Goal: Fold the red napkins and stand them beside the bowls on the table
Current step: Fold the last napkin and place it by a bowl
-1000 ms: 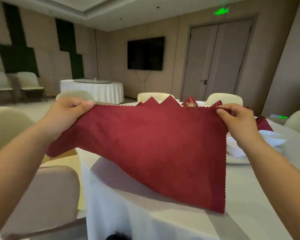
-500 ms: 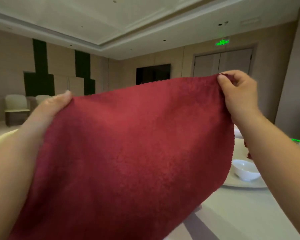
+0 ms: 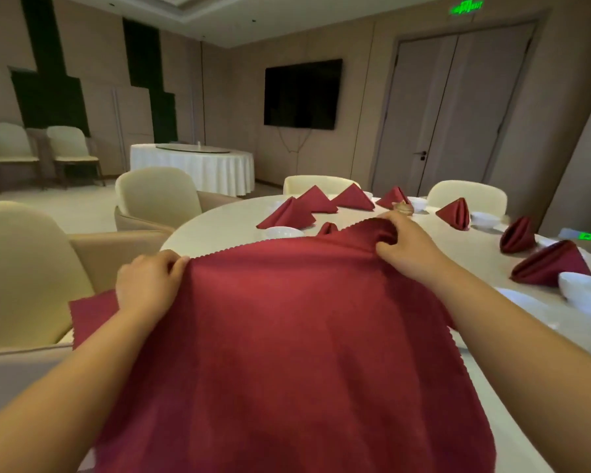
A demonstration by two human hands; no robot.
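Spreading open red napkin [image 3: 287,353] at frame centre; left hand [image 3: 147,285] and right hand [image 3: 406,249] pinching far edge. Next: laying flat on table [image 3: 226,223], first fold.

both hands [image 3: 147,285] gripping red napkin [image 3: 287,353], table [image 3: 219,223]

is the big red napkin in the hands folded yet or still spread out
Spread out. The red napkin lies open as one flat sheet, left hand and right hand pinching its far edge; no fold shows.

Single head view, looking forward and down across round table [image 3: 219,227], hands close below.
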